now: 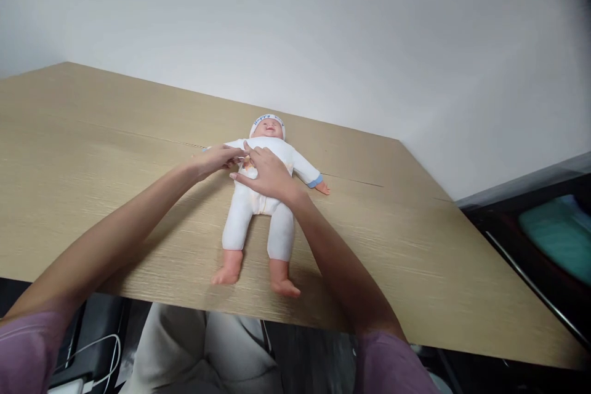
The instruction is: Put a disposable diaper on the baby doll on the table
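A baby doll in a white romper and a white cap lies on its back on the light wooden table, feet toward me. My right hand rests on the doll's chest, fingers pressed against the cloth. My left hand pinches the romper at the doll's near shoulder. The doll's other arm, with a blue cuff, stretches out to the right.
A white wall rises behind the table. The table's right edge runs diagonally; beyond it is a dark surface with a teal object. Below the front edge are my light trousers and white cables.
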`<state>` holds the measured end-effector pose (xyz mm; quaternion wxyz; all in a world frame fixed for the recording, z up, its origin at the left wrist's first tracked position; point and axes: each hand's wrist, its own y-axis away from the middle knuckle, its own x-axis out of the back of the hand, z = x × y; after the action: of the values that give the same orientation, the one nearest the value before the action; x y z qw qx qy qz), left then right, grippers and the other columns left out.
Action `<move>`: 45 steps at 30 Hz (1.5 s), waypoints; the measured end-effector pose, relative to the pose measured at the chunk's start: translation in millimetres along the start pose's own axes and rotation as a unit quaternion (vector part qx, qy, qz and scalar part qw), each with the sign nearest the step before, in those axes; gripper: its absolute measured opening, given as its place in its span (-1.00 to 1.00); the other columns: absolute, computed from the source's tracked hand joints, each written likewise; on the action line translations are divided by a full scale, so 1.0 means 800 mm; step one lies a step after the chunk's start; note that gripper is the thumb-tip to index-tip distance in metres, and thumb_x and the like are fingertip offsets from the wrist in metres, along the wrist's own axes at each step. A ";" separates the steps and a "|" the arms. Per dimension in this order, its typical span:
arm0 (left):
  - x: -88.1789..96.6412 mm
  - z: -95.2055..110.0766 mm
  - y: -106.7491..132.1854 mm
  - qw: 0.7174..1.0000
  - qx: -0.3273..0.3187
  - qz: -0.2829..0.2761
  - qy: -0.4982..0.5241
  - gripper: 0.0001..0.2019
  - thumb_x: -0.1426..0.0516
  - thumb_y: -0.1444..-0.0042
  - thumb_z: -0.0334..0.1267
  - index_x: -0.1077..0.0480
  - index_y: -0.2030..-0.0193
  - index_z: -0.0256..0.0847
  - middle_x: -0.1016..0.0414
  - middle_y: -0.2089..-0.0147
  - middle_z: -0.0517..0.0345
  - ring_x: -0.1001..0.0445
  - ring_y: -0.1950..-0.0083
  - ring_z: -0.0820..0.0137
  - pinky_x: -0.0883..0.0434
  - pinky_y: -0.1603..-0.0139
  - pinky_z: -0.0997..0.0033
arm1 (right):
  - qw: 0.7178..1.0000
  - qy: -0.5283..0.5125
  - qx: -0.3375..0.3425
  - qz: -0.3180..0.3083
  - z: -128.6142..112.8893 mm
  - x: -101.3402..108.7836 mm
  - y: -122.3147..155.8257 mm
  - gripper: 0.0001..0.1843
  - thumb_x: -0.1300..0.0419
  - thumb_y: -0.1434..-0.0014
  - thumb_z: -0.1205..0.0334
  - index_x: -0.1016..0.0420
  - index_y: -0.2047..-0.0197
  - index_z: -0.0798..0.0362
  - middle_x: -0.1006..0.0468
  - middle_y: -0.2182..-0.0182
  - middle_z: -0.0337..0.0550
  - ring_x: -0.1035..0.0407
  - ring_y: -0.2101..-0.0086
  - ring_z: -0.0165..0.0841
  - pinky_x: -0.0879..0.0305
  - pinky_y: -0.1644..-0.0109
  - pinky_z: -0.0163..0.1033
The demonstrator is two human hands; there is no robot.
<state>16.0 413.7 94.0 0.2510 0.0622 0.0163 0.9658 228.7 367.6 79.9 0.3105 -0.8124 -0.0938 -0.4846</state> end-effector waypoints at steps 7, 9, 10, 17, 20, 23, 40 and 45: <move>-0.033 -0.012 -0.020 0.998 -0.062 0.019 0.012 -0.67 -0.23 -0.34 0.09 -0.52 0.16 -0.17 -0.55 0.23 0.08 -0.44 0.25 0.30 -0.39 0.13 0.24 | 0.992 -0.059 -0.104 0.028 -0.002 0.008 -0.005 -0.45 -0.16 -0.59 0.17 -0.41 -0.55 0.10 -0.71 -0.02 0.04 -0.56 0.03 -0.11 -0.47 -0.19 0.00; -0.029 -0.027 -0.019 0.992 -0.108 0.067 -0.010 -0.66 -0.26 -0.35 0.10 -0.45 0.04 -0.13 -0.54 0.17 0.12 -0.48 0.18 0.29 -0.42 0.08 0.25 | 0.990 -0.084 -0.114 0.019 -0.004 0.014 -0.003 -0.37 -0.16 -0.58 0.20 -0.32 -0.63 0.10 -0.69 0.08 -0.06 -0.55 0.12 -0.18 -0.46 -0.10 -0.07; -0.027 -0.034 -0.019 0.987 -0.130 0.086 -0.033 -0.63 -0.28 -0.34 0.12 -0.42 -0.02 -0.12 -0.55 0.12 0.12 -0.50 0.13 0.28 -0.42 0.05 0.25 | 0.988 -0.099 -0.116 0.019 -0.005 0.016 -0.003 -0.35 -0.16 -0.58 0.20 -0.30 -0.64 0.10 -0.66 0.13 -0.12 -0.53 0.15 -0.20 -0.44 -0.06 -0.10; -0.020 -0.057 -0.017 0.973 -0.165 0.052 -0.150 -0.54 -0.22 -0.40 0.27 -0.34 0.17 -0.11 -0.31 0.26 0.23 -0.25 0.26 0.33 -0.25 0.21 0.29 | 0.982 -0.148 -0.106 0.056 0.005 0.013 0.000 -0.37 -0.16 -0.48 0.29 -0.37 -0.56 0.03 -0.52 0.23 -0.26 -0.45 0.20 -0.26 -0.41 -0.04 -0.15; -0.021 -0.057 -0.018 0.969 -0.175 0.061 -0.162 -0.57 -0.20 -0.43 0.24 -0.29 0.19 -0.09 -0.26 0.28 0.25 -0.22 0.25 0.32 -0.26 0.19 0.28 | 0.980 -0.155 -0.092 0.084 0.012 0.010 -0.002 -0.37 -0.12 -0.40 0.43 -0.43 -0.49 0.01 -0.46 0.24 -0.26 -0.42 0.20 -0.26 -0.45 -0.07 -0.16; -0.026 -0.058 -0.017 0.961 -0.180 0.107 -0.182 -0.65 -0.19 -0.46 0.12 -0.30 0.16 -0.08 -0.33 0.25 0.21 -0.30 0.21 0.28 -0.32 0.13 0.25 | 0.978 -0.126 -0.094 0.140 0.008 0.012 -0.004 -0.44 -0.12 -0.35 0.50 -0.54 -0.36 0.04 -0.46 0.18 -0.18 -0.41 0.16 -0.23 -0.47 -0.14 -0.10; -0.101 -0.031 0.153 0.899 -0.209 0.038 -0.382 -0.63 -0.04 -0.58 0.09 -0.51 0.15 -0.04 -0.66 0.20 0.03 -0.52 0.10 0.04 -0.33 -0.10 -0.01 | 0.984 -0.166 -0.060 0.008 -0.081 0.045 0.193 -0.94 -0.21 -0.54 0.22 -0.53 -0.02 -0.10 -0.70 0.06 -0.13 -0.64 0.10 -0.19 -0.61 -0.06 -0.04; -0.091 -0.037 0.144 0.911 -0.188 0.072 -0.361 -0.69 -0.20 -0.47 0.13 -0.42 0.13 -0.06 -0.67 0.11 0.04 -0.57 0.09 0.07 -0.36 -0.02 0.10 | 0.990 -0.078 -0.113 0.033 -0.064 0.036 0.193 -0.95 -0.27 -0.53 0.26 -0.55 -0.02 -0.06 -0.72 0.15 -0.13 -0.63 0.15 -0.19 -0.47 0.02 -0.11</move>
<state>20.1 277.8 63.9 0.1762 0.3592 -0.2620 0.8782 276.1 210.6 57.8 0.2247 -0.8801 -0.0356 -0.4168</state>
